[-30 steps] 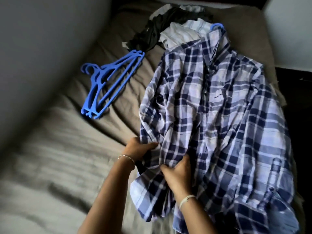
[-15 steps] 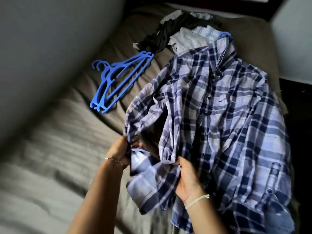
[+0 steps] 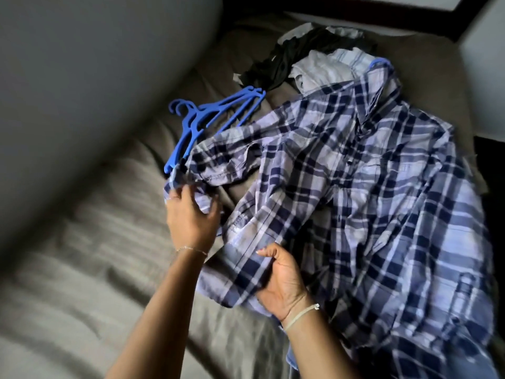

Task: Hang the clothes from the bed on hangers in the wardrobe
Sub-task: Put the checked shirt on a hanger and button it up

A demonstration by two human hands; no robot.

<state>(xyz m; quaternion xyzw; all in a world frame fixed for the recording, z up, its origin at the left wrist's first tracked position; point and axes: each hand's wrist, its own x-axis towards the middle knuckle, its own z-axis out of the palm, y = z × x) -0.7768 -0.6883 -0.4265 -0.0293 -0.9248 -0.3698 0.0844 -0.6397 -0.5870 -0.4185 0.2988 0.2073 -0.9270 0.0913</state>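
A blue and white plaid shirt (image 3: 369, 192) lies spread on the bed, collar at the far end. A blue hanger hook (image 3: 380, 61) sticks out at the collar. The shirt's left sleeve is stretched out toward a stack of blue hangers (image 3: 207, 121) and covers their lower end. My left hand (image 3: 191, 217) holds the end of that sleeve between thumb and fingers. My right hand (image 3: 281, 283) grips the shirt's front edge near the hem, thumb on top of the cloth.
Behind the shirt lies a pile of clothes: a black garment (image 3: 295, 58) and a pale one (image 3: 322, 72). The brown-grey bedsheet (image 3: 95, 269) stretches to the left up to a grey wall (image 3: 82, 77). A dark gap runs along the bed's right edge.
My left hand has pulled the sleeve out to the left, from bunched under the shirt front to laid out toward the hangers. My right hand keeps its grip on the front edge.
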